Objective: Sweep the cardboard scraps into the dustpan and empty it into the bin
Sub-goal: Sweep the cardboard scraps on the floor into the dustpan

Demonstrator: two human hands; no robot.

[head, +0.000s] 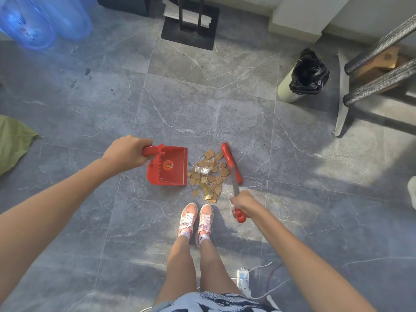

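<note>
One grey marbled floor [202, 109] is carrying everything here. Two blue water bottles [33, 21] are standing at its far left corner, and a chair frame [378, 70] with mesh-wrapped bars is standing along its right edge. A black stand [191, 34] is sitting at the far edge with white paper on its base, and a green cloth [13, 140] is lying at the left edge.

The bin [286, 91], pale and round with a black bag [308, 73] lining it, is standing towards the far right of the floor, just beside the chair and well apart from the sweeping.

The red dustpan [171, 167] is lying flat in the middle of the floor, its open lip facing right. The left hand [126, 154] is gripping its handle with the fingers curled round it.

The brush [228, 158], red-headed on a thin metal shaft, is slanting down on the right side of the pile. The right hand [244, 203] is clenching the shaft near its red end cap.

The cardboard scraps [209, 174] are lying in a loose heap between dustpan and brush, with a bit of clear plastic and gold foil mixed in. The left side of the heap is touching the dustpan's lip.

Two pink shoes [188, 219] are standing just beside the near end of the heap, and a white power strip [243, 278] is lying behind them to the right.
</note>
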